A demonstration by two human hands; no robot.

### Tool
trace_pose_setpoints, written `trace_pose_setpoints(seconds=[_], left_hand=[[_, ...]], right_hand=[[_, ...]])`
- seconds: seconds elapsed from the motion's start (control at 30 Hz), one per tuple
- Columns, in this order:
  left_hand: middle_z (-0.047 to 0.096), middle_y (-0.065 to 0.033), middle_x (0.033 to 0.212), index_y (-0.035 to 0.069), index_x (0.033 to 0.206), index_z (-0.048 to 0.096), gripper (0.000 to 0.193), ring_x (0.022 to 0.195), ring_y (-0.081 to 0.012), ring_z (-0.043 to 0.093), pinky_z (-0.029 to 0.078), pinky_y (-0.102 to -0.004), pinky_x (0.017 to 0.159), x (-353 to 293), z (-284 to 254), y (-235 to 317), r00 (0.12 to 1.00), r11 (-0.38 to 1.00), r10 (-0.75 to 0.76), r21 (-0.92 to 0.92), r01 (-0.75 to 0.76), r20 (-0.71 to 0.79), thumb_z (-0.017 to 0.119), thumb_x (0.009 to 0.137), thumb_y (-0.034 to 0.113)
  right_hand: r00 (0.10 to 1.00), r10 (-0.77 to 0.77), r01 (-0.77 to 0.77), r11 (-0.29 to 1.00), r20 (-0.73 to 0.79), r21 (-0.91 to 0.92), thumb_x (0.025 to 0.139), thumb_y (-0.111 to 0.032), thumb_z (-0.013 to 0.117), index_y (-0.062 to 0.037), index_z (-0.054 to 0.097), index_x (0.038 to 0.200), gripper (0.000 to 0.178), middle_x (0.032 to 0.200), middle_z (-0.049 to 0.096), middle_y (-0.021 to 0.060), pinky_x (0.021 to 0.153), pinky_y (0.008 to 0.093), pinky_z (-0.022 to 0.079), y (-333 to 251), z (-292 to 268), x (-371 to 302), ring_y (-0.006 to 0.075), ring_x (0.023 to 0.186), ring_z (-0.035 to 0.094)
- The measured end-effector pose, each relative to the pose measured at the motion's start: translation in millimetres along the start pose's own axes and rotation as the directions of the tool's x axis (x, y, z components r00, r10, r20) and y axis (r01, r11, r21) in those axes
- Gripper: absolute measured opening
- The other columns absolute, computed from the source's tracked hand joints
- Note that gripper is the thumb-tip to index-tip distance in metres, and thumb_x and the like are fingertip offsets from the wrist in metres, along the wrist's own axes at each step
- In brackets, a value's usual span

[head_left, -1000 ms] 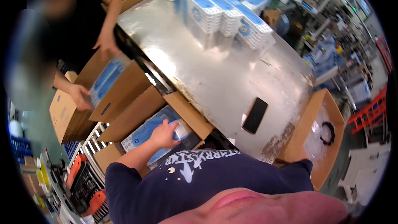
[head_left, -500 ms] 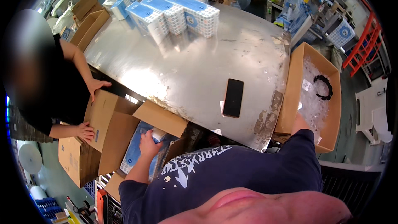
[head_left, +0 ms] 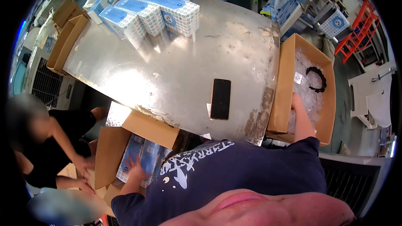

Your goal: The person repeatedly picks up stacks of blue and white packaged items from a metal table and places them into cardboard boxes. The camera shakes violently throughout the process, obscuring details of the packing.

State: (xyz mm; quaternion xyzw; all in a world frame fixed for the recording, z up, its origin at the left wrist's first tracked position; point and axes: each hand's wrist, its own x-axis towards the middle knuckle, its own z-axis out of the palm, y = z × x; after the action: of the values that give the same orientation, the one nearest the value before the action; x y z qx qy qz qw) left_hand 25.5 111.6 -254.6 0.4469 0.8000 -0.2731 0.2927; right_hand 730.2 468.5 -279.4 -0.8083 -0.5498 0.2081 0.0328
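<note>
My left hand (head_left: 136,170) lies open, fingers spread, over the blue-and-white packs (head_left: 149,155) inside an open cardboard carton (head_left: 150,128) at my left side. The packs stand side by side, blue on top with patterned white sides. On the right, my right hand (head_left: 297,101) reaches into a tall cardboard box (head_left: 285,81), close to its inner left wall. Crumpled clear plastic pieces (head_left: 303,65) fill that box, and a black braided band (head_left: 317,79) lies on them. Its fingers are too hidden to show whether they hold anything.
A metal table (head_left: 180,79) stretches ahead, carrying a dark phone (head_left: 220,99) and several blue-and-white packs (head_left: 178,14) at the back. A co-worker (head_left: 63,150) crouches at the left, hands (head_left: 85,171) near the carton's raised flap. An orange-red ladder (head_left: 356,31) stands far right.
My left hand has shifted nearer me across the packs and spread its fingers. My right hand has moved up along the box wall. The co-worker has bent lower, moving the cardboard away.
</note>
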Motion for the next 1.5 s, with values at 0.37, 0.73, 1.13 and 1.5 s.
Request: trace_pose_setpoints(seconds=[0.37,0.73,1.13,1.5], left_hand=[[-0.003,-0.0208,0.148,0.016,0.144,0.007,0.130,0.135,-0.0433,-0.007,0.014,-0.0713,0.096,50.2,91.6,-20.2,0.992,0.999,0.018,0.038,-0.013,-0.127,0.084,0.045,0.048],[0.059,-0.0172,0.113,0.001,0.119,0.052,0.047,0.103,-0.0260,0.058,0.046,-0.0343,0.088,62.0,32.2,-29.5,0.885,0.508,0.190,-0.729,-0.459,-0.425,0.064,0.082,0.027],[0.058,-0.0078,0.113,0.007,0.122,0.050,0.043,0.098,-0.0164,0.056,0.044,-0.0318,0.086,-50.5,-37.6,-65.4,0.919,-0.566,0.065,-0.773,-0.287,-0.389,0.036,0.096,0.039],[0.061,-0.0116,0.108,0.004,0.117,0.055,0.036,0.098,-0.0170,0.058,0.045,-0.0271,0.086,27.9,-180.2,-35.0,0.726,0.227,0.181,-0.690,-0.688,-0.664,0.059,0.087,0.022]], right_hand=[[0.791,-0.019,-0.072,0.990,-0.611,-0.123,0.086,-0.029,0.055,-0.0014,0.062,0.083,0.029,0.068,0.062,0.0134,0.055,0.0405,0.049,26.7,-76.9,-58.7,0.0253,0.056,0.061],[0.620,-0.755,0.025,0.292,0.214,0.956,0.088,-0.017,0.057,-0.0045,0.059,0.096,0.015,0.079,0.060,0.0032,0.054,0.0251,0.047,-399.3,21.9,-237.8,0.0125,0.066,0.057],[-0.335,-0.763,-0.290,0.642,0.553,0.709,0.088,-0.014,0.054,-0.0005,0.051,0.119,0.034,0.118,0.056,0.0112,0.084,0.0378,0.050,-501.8,130.7,-370.5,0.0220,0.102,0.058],[-0.308,-0.720,0.788,0.173,0.622,0.591,0.079,-0.022,0.067,-0.0048,0.052,0.122,0.049,0.116,0.057,0.0161,0.084,0.0327,0.047,-539.6,96.9,-302.9,0.0233,0.104,0.056]])
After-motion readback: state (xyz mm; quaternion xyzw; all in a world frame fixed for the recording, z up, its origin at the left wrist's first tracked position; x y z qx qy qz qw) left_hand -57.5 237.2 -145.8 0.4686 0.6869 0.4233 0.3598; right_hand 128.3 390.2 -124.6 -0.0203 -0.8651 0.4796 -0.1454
